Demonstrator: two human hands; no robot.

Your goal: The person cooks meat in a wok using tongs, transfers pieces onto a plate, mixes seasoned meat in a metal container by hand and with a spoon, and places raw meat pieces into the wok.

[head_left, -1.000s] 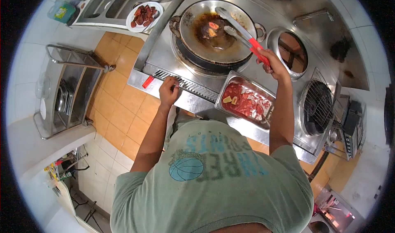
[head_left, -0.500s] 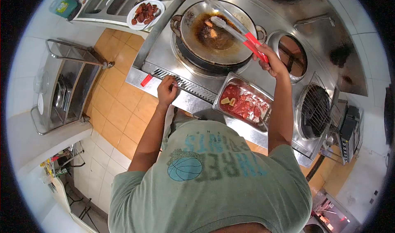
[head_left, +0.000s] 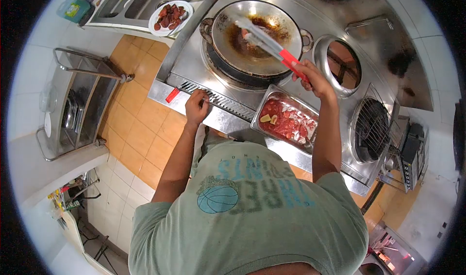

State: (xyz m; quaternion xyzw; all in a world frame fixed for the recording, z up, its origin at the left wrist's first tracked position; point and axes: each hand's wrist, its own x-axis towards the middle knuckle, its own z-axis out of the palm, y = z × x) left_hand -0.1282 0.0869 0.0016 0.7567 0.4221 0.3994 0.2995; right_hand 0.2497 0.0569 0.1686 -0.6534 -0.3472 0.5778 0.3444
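Note:
My right hand (head_left: 316,79) is closed around the red grips of metal tongs (head_left: 274,47). The tongs reach over a large two-handled wok (head_left: 233,64) on the stove, their tips blurred above dark brown oil (head_left: 268,23). Close to the tips is a small pinkish piece of food (head_left: 244,33); whether the tongs pinch it is unclear. My left hand (head_left: 197,106) rests with curled fingers on the stove's front edge, beside a slotted vent strip (head_left: 225,103). Its palm side is hidden. Between my arms, a steel tray (head_left: 257,126) holds red marinated meat (head_left: 286,123) and two yellowish pieces.
A white plate of browned meat pieces (head_left: 170,17) stands by the sink (head_left: 127,3) at upper left. A red object (head_left: 172,95) lies on the stove's front edge. Right of the wok are an open burner ring (head_left: 319,64) and a wire grate (head_left: 373,124). A metal cart (head_left: 90,88) stands left.
My right hand and the tongs have shifted left and slightly down in the view. The orange food piece seen low in the wok is now hidden or moved. My left hand stays put.

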